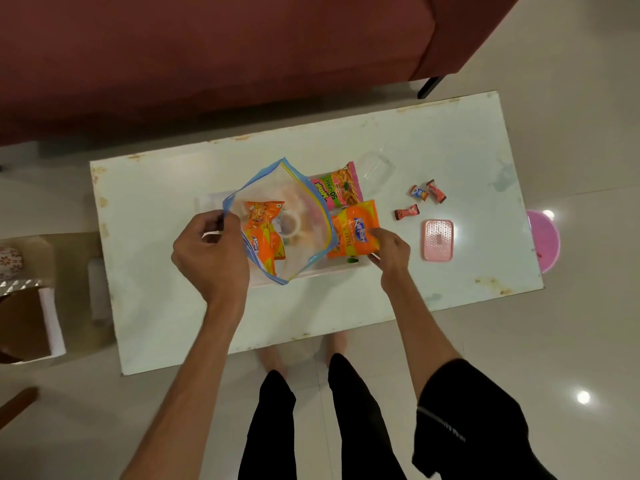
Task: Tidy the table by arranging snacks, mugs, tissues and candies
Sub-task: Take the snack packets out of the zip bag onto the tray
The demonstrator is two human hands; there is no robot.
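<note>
On the white rectangular table (450,140) the left hand (211,258) held open a clear blue-edged zip bag (304,237) already holding orange snack packets, the right hand (391,249) gripped another orange snack packet (353,226) beside it, while three small red wrapped candies (420,199) apparently remained loose

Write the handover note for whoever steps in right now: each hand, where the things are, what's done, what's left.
Left hand: grip on the rim of the zip bag, holding it open.
Right hand: grip on an orange snack packet, just outside the bag's mouth.
Done: orange packets already lie in the bag.
Left: drop in the held packet, then the pink snack packet behind it.
Three wrapped candies lie loose on the table, beside a pink lid; a clear container sits behind the packets.
</note>
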